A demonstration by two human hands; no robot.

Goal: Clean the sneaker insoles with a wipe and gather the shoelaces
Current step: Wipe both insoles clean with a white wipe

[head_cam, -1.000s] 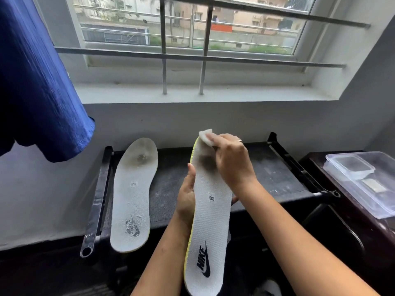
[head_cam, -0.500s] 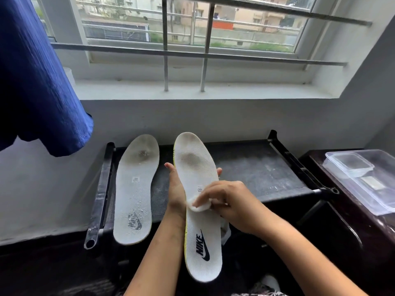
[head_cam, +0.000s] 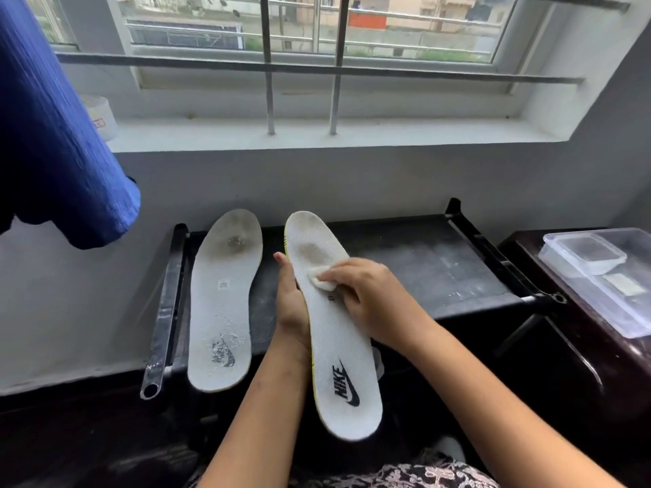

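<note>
Two insoles noted: one insole (head_cam: 331,322) is braced underneath by left hand (head_cam: 290,304) so right hand (head_cam: 366,297), fingertips clamped on wipe (head_cam: 322,280), can scrub; second insole (head_cam: 223,301) is parked on rack (head_cam: 440,262)

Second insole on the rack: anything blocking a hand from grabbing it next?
Nothing visible. The second insole lies bare on the black rack, left of the left hand. Both hands are busy: left holds the Nike insole, right hand presses the wipe.
</note>
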